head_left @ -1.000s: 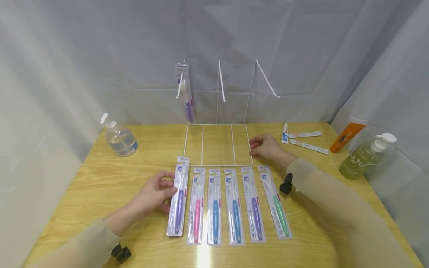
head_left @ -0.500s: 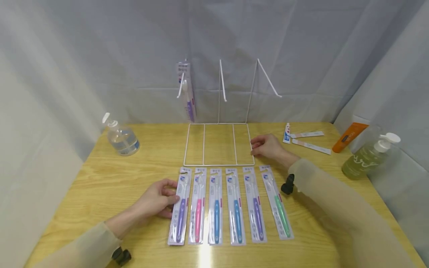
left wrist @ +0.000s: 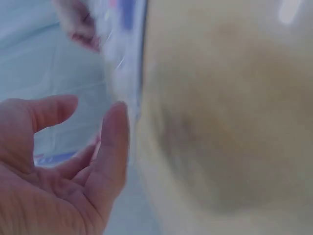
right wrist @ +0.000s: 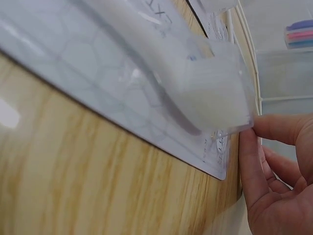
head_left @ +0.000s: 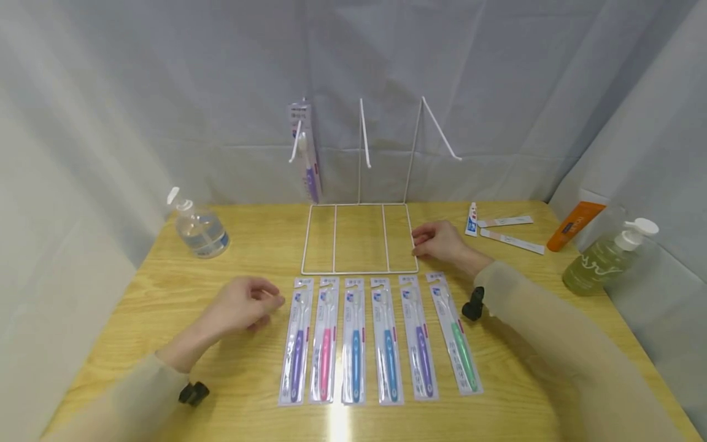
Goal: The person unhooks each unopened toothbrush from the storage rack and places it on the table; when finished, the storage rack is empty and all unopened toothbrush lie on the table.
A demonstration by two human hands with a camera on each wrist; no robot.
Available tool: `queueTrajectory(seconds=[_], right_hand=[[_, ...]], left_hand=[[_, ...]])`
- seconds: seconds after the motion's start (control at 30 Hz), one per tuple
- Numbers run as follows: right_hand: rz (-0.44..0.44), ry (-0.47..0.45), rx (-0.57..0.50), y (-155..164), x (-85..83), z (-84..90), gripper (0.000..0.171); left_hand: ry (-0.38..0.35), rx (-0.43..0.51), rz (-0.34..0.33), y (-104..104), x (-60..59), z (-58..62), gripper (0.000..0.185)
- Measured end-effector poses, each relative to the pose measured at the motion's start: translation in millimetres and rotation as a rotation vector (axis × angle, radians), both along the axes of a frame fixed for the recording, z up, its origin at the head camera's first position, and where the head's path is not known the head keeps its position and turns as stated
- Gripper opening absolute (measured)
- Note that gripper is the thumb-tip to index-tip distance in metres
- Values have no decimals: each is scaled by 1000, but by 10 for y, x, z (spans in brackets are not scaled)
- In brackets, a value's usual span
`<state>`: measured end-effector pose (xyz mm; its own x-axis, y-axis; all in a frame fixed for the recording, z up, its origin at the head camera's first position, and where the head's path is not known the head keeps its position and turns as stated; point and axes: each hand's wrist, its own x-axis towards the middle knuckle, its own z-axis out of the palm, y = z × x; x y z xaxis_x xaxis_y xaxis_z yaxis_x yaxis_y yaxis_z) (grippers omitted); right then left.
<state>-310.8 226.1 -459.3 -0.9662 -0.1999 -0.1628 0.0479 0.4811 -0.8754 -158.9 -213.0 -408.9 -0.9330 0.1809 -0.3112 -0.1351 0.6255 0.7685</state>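
The left hand [head_left: 243, 304] hovers loosely curled and empty just beside the purple toothbrush pack [head_left: 296, 341], leftmost of six on the wooden surface [head_left: 166, 294], while the right hand [head_left: 439, 241], fingers relaxed, rests against the wire rack [head_left: 359, 238].

A toothbrush pack [right wrist: 146, 93] lies flat on the wooden table [right wrist: 73, 186], seen close and from low down, its clear blister raised over the card. The right hand [right wrist: 274, 181] sits at the lower right, fingers [right wrist: 247, 156] straight beside the pack's corner, perhaps touching it. Behind runs a white wire frame [right wrist: 247, 54]. More packs [right wrist: 299, 35] show blurred beyond.
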Motion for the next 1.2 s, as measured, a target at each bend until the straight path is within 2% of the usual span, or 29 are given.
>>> queueTrajectory(seconds=[0.1,0.2,0.43,0.5,0.6,0.7,0.93,1.03,1.2], right_hand=[[-11,-1,7,13,0,-4,50],[-16,-3,9,22,6,-1,50],[-16,-10,-7,-25,-4,-29,49],[-10,-5,-4,-38,-11,-42,50],[-6,-2,-2,-45,-19,-50,50],[-5,-6,-7,-44,-20,-51,51],[-10,-6,-17,-36,-16,-52,50],[-13,-6,-17,-28,-15,-45,49],[-14,-7,-9,5,-21,-50,50]], left_hand=[[118,42,10,17,-228,126,51],[234,107,62,106,-502,269,49],[488,298,286,391,-1171,588,47],[533,343,337,462,-1327,646,52],[553,387,375,554,-1508,681,62],[548,400,394,626,-1614,674,62],[563,393,426,720,-1721,641,32],[562,394,402,755,-1736,641,27],[559,407,321,860,-1698,685,33]])
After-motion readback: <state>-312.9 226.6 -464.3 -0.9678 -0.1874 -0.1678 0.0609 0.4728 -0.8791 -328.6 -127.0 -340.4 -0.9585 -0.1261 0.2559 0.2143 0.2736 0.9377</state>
